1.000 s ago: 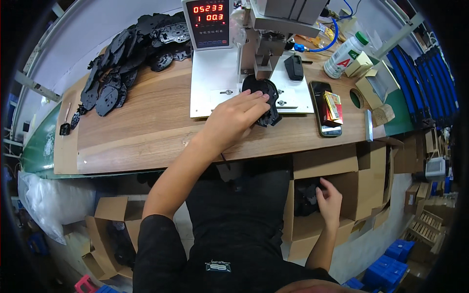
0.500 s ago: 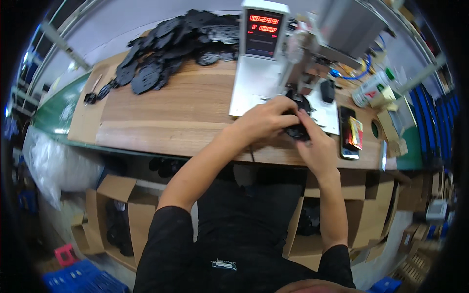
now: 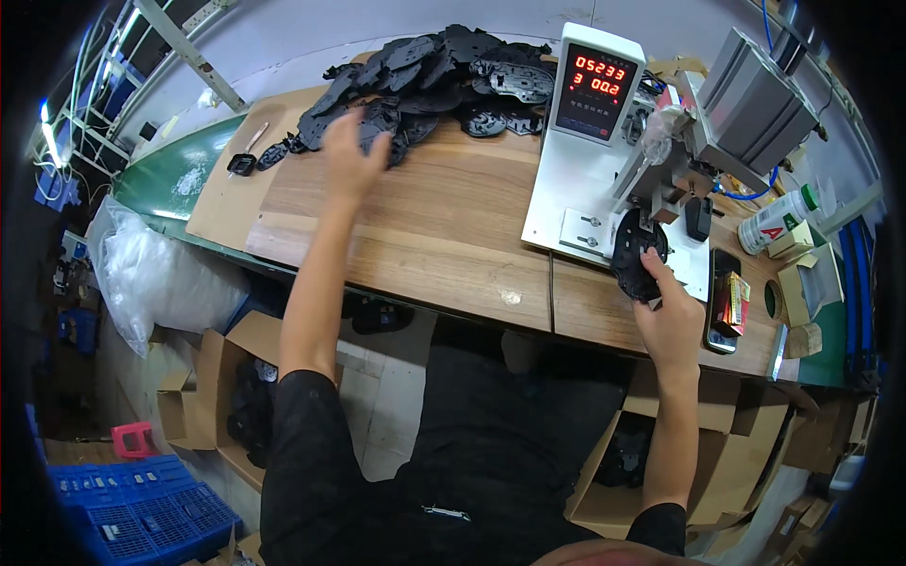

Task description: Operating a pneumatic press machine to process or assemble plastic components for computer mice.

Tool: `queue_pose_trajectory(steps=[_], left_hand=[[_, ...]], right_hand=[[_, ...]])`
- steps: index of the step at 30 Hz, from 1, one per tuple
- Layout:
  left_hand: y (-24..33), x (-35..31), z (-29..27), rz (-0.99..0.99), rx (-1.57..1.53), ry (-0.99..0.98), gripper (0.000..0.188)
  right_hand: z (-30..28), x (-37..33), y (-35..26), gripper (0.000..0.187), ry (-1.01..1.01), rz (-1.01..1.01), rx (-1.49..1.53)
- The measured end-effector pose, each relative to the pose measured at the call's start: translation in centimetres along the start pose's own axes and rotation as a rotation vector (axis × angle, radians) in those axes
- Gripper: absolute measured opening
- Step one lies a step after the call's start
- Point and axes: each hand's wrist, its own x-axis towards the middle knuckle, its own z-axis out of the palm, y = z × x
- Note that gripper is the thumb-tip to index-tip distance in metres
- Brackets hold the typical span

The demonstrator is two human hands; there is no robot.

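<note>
My left hand (image 3: 353, 162) reaches over the near edge of a heap of flat black plastic parts (image 3: 415, 75). Its fingers are spread and slightly blurred, and nothing shows in them. My right hand (image 3: 672, 319) grips the near end of an oval black plastic part (image 3: 634, 255), thumb on top. The far end of that part sits beneath the metal head of a bench press (image 3: 687, 181), above the press's white base plate (image 3: 550, 203). Whether the head touches the part, I cannot tell.
A control box with a red display (image 3: 599, 80) stands on the base plate. To the right lie a phone (image 3: 722, 342), a small red-yellow packet (image 3: 732, 304) and a white bottle (image 3: 776, 223). Cardboard boxes (image 3: 222, 377) stand below the table, beside a clear plastic bag (image 3: 156, 274).
My left hand has let go of the black part and swung left to the heap. My right hand still holds the part at the press. The view has shifted left.
</note>
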Motion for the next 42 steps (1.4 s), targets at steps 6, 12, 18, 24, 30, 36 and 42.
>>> queue_pose_trajectory(steps=[6,12,18,24,30,36,42], left_hand=[[-8.4,-4.4,-1.8,-0.337,0.339,-0.307,0.057],[-2.4,-5.9,-5.3,-0.446,-0.640,-0.163,0.024],[9.3,-7.1,-8.6,0.382,-0.505,-0.657,0.042],[11.9,-9.8,-9.7,0.292,-0.294,-0.489,0.051],[9.9,-10.2,-12.0,0.355,-0.212,-0.259,0.036],[14.1,-7.4,-11.8,0.507,-0.570,-0.332,0.028],[22.7,-2.5,-7.1,0.739,-0.927,-0.465,0.007]], right_hand=[[0.4,-0.1,0.5,0.056,0.030,-0.052,-0.025],[0.6,0.0,0.3,0.057,0.026,-0.056,-0.014],[0.3,-0.2,-0.1,0.056,0.007,0.013,-0.044],[0.4,-0.1,-0.2,0.057,-0.001,0.003,-0.043],[0.7,-0.5,0.1,0.061,0.040,-0.026,-0.035],[1.2,-0.2,0.2,0.044,0.171,-0.046,-0.009],[-4.3,-4.9,0.3,0.033,0.371,0.318,0.412]])
